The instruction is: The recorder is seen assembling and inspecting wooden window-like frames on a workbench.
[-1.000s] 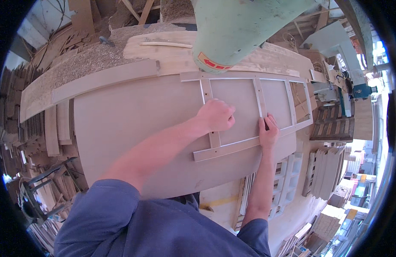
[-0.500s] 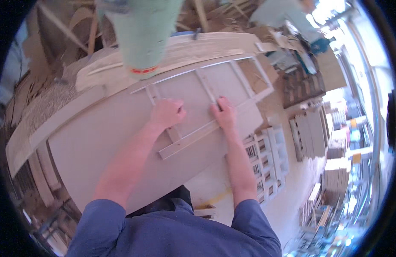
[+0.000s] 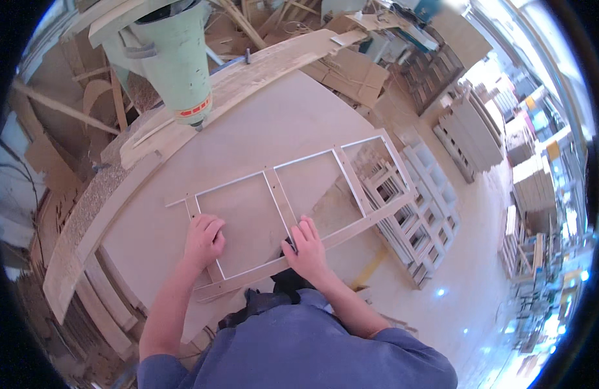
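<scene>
A ladder-like wooden frame (image 3: pixel 351 229) with pale-edged bars lies slanted over the flat board tabletop (image 3: pixel 273 117). My left hand (image 3: pixel 203 241) is closed round the frame's left crossbar, fingers curled. Farther right, my right hand (image 3: pixel 305 251) grips the lower part of a middle crossbar (image 3: pixel 280 198), its thumb on the left side. The frame's right end reaches past the table edge, and its lower rail is close to my body. Beyond the frame, a pale green machine head (image 3: pixel 173 71) points its dark narrow tip down by the wooden fence.
A curved wooden fence (image 3: pixel 111 201) runs along the table's far side, with sawdust and offcuts behind it. On the floor at right stands a stack of similar frames (image 3: pixel 435 188). Stacked boards (image 3: pixel 471 133) and a cardboard piece (image 3: pixel 348 74) are farther off.
Both hands have drawn the frame toward me, away from the machine head and fence. Its right end has come out over the table edge. My view has also shifted.
</scene>
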### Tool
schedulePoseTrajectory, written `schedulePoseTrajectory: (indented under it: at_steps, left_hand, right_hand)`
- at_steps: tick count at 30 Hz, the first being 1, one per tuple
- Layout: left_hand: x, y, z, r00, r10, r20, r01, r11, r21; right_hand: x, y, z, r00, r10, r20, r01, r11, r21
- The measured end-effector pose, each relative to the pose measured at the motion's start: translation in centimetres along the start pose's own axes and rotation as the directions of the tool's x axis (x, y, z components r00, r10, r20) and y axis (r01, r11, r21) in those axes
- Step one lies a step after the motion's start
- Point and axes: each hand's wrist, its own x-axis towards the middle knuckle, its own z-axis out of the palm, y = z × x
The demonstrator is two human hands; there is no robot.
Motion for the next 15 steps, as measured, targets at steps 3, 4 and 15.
schedulePoseTrajectory:
  at_steps: [3, 4, 15]
  left_hand:
    - [-2.2, 1.4, -1.2, 0.990, -0.053, -0.134, 0.091, 0.952, 0.294]
    - [-1.8, 2.1, -1.4, 0.960, -0.148, -0.236, 0.221, 0.922, 0.318]
    - [1.4, 7.7, -0.5, 0.712, -0.632, -0.305, 0.602, 0.774, -0.196]
  right_hand:
    - [-1.1, 2.6, -3.6, 0.997, 0.070, 0.009, -0.066, 0.963, -0.263]
    - [-0.8, 4.7, -4.4, 0.979, 0.175, -0.100, -0.200, 0.910, -0.364]
    - [-0.1, 19.9, -6.8, 0.810, 0.576, -0.110, -0.565, 0.816, 0.122]
